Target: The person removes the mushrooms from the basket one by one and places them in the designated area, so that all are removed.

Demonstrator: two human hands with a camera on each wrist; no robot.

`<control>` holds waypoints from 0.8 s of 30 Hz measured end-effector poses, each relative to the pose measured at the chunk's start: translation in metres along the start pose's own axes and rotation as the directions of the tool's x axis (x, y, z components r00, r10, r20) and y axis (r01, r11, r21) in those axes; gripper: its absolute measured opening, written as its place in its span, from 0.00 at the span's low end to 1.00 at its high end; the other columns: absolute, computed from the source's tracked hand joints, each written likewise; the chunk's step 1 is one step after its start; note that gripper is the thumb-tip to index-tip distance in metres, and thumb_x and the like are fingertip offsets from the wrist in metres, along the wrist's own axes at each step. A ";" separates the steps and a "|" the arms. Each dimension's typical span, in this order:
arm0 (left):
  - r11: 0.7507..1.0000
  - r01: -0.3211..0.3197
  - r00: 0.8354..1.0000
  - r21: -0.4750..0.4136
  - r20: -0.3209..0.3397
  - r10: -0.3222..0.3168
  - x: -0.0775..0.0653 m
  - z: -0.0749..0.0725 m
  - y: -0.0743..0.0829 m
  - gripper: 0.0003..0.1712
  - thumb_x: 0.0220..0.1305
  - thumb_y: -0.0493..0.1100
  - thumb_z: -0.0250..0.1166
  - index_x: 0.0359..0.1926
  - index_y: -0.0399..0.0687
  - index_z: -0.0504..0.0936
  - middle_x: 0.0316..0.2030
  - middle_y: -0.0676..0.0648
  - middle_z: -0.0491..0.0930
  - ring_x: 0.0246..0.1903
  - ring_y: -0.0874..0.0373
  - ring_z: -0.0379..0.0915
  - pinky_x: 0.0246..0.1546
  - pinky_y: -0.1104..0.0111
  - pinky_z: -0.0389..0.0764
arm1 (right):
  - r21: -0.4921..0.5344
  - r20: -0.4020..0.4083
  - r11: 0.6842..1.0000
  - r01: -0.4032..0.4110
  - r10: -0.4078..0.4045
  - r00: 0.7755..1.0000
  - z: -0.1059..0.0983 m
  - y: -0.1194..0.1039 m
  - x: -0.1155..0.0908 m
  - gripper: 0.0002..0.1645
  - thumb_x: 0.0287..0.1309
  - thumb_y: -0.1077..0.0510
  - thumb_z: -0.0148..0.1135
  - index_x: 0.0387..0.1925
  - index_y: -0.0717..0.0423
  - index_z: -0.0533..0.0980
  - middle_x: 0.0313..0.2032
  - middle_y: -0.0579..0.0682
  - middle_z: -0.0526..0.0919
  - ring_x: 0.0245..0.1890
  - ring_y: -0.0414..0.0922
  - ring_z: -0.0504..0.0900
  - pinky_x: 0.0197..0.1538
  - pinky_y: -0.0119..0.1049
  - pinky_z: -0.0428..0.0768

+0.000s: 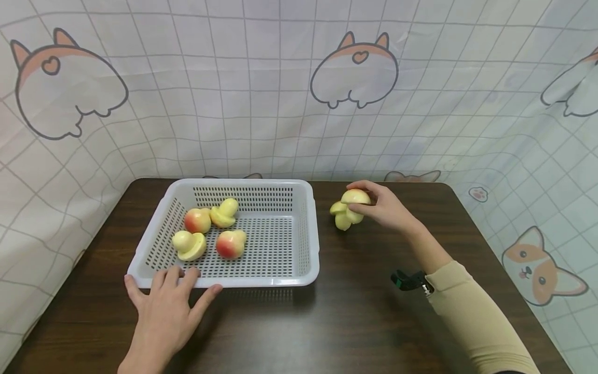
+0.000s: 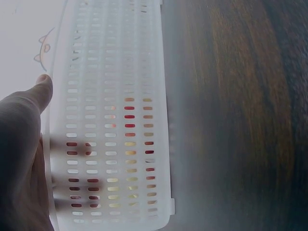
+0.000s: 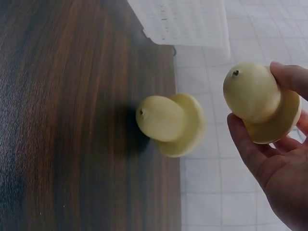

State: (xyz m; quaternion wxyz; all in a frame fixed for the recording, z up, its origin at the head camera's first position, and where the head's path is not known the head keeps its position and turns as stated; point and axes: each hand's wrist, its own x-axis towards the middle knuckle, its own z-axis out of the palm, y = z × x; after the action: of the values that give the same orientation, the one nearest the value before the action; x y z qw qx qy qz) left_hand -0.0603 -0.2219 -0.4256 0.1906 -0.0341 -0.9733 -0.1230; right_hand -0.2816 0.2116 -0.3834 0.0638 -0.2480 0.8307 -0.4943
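Note:
In the head view my left hand (image 1: 163,306) grips the front rim of a white plastic basket (image 1: 268,282), fingers over the edge and thumb along the outside. Through the wall holes the left wrist view shows fingertips inside. Right of the basket, my right hand (image 1: 380,206) pinches a mushroom-shaped fruit model (image 3: 252,94), its yellow knob on a broad, red-blushed cap. Thumb and fingers hold it by the cap. A second yellow mushroom-shaped model (image 3: 161,118) stands on the table just beside it, partly overlapped by the held one in the head view.
Several similar models, such as a red-blushed one (image 1: 230,244) and a yellow one (image 1: 189,245), lie in the basket's left half. Dark wooden table (image 1: 345,322) extends in front. A white grid-patterned cloth (image 1: 280,119) hangs behind and at both sides.

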 end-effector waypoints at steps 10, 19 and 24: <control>1.000 -0.003 1.000 0.001 -0.006 0.003 0.000 0.000 0.000 0.34 0.66 0.71 0.62 0.47 0.43 0.80 0.43 0.35 0.74 0.52 0.34 0.67 0.58 0.22 0.25 | -0.005 -0.010 0.999 -0.033 0.033 0.999 -0.006 0.011 -0.004 0.28 0.66 0.56 0.70 0.64 0.57 0.74 0.55 0.56 0.79 0.49 0.51 0.79 0.45 0.34 0.82; 1.000 -0.005 1.000 -0.007 -0.008 0.005 -0.001 0.000 0.000 0.33 0.67 0.70 0.62 0.47 0.43 0.80 0.42 0.35 0.74 0.51 0.34 0.67 0.59 0.22 0.26 | 0.008 -0.018 0.997 -0.078 0.078 0.997 -0.008 0.023 -0.009 0.29 0.67 0.56 0.69 0.66 0.57 0.72 0.57 0.58 0.79 0.51 0.50 0.80 0.46 0.35 0.82; 1.000 -0.014 1.000 -0.008 -0.020 0.013 0.000 0.000 0.000 0.32 0.67 0.70 0.62 0.46 0.44 0.80 0.42 0.35 0.74 0.51 0.34 0.67 0.59 0.21 0.27 | -0.001 -0.028 0.997 -0.075 0.075 0.997 -0.010 0.028 -0.011 0.28 0.68 0.57 0.68 0.66 0.58 0.72 0.57 0.59 0.78 0.51 0.49 0.79 0.47 0.34 0.81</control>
State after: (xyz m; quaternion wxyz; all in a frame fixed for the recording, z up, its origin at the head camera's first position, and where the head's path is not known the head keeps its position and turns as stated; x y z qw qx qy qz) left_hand -0.0597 -0.2221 -0.4253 0.2008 -0.0402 -0.9707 -0.1259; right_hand -0.2854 0.2356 -0.4039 0.0705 -0.2098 0.8406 -0.4943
